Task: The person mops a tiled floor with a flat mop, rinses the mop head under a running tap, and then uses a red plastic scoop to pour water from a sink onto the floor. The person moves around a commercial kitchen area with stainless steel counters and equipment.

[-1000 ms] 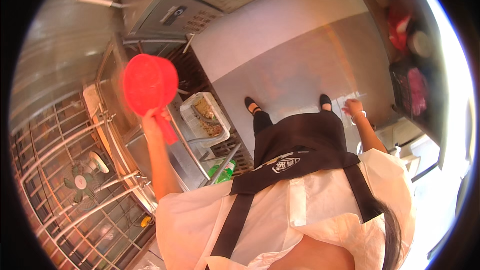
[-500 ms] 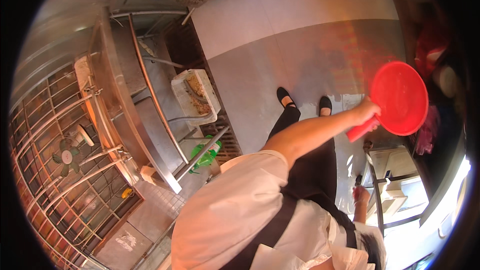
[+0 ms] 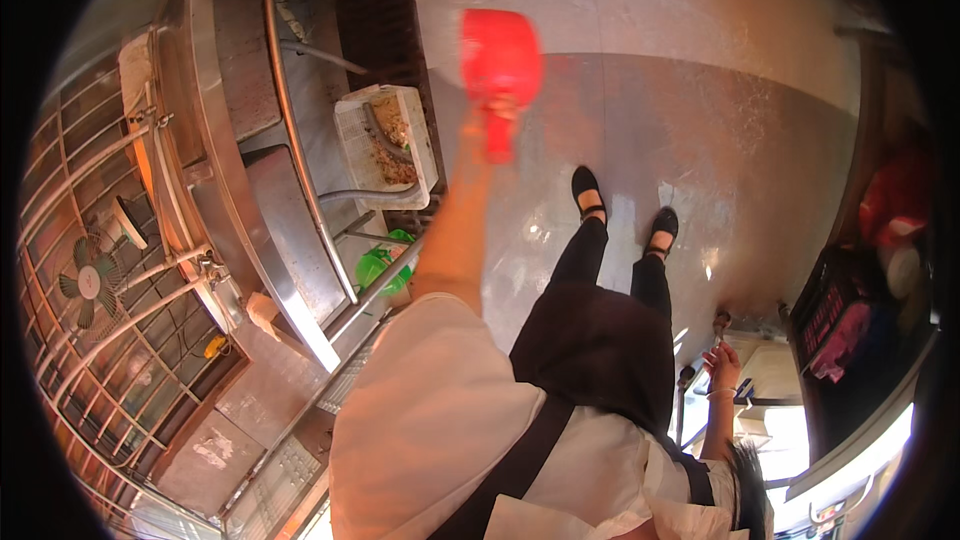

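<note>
My left hand (image 3: 497,110), smeared by motion, is closed round the handle of a red plastic dipper (image 3: 500,52). The arm is stretched out over the floor, left of my feet, and the dipper's bowl points away from me. Whether anything is in the bowl cannot be made out. My right hand (image 3: 722,368) is low on the right side, beside a metal frame, with its fingers loosely bent and apart. Nothing can be seen held in it. The grey floor (image 3: 640,110) has wet-looking shiny streaks and spots.
On the left runs a steel counter frame with a copper-coloured pipe (image 3: 283,90). Below it stand a white basket (image 3: 350,135) with food scraps and a hose, and a green container (image 3: 383,265). A small fan (image 3: 90,283) sits behind wire racks. A dark crate (image 3: 838,295) stands at right.
My left hand has swung the dipper from the right side across to the far left, turning it. My right hand has loosened its fingers. The view has shifted, and shiny streaks now show on the far floor.
</note>
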`<action>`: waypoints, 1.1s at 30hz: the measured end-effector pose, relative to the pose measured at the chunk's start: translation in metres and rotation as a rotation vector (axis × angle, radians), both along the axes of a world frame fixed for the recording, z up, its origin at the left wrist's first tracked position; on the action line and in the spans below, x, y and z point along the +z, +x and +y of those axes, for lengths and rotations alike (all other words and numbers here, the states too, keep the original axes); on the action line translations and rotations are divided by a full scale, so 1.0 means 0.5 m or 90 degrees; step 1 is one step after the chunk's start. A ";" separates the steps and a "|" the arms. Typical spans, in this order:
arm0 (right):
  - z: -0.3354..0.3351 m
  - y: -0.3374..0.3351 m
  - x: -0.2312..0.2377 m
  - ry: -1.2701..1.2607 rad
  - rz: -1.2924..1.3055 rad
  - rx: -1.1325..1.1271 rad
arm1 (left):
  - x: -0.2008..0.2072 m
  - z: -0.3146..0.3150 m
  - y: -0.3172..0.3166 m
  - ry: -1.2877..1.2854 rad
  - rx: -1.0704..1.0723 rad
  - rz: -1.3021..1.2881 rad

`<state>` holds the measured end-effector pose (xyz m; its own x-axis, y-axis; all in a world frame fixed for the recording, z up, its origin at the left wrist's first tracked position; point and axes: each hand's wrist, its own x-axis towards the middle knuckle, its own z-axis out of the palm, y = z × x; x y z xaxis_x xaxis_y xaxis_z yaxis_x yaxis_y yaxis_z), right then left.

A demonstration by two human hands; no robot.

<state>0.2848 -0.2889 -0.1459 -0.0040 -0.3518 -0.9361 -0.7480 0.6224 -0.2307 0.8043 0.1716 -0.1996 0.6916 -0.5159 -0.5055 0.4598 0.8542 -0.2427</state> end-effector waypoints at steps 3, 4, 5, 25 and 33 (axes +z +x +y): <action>0.022 0.057 0.008 0.018 0.033 0.048 | 0.070 0.231 0.110 0.123 0.008 0.193; 0.030 0.071 0.010 0.030 0.033 0.053 | 0.092 0.283 0.130 0.149 -0.038 0.226; 0.037 0.084 0.012 0.029 0.053 0.062 | 0.109 0.321 0.139 0.176 -0.049 0.242; 0.232 0.580 0.148 0.035 -0.115 0.231 | 0.539 0.135 0.203 0.426 -0.288 -0.089; 0.307 0.827 0.158 0.003 -0.122 0.402 | 0.863 0.559 0.345 0.746 -0.095 -0.101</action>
<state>0.6981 -0.1353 -0.0671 0.3685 -0.2280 -0.9012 -0.9156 0.0788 -0.3943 0.9766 0.4510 0.2318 0.7611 0.1231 -0.6368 0.5277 0.4533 0.7184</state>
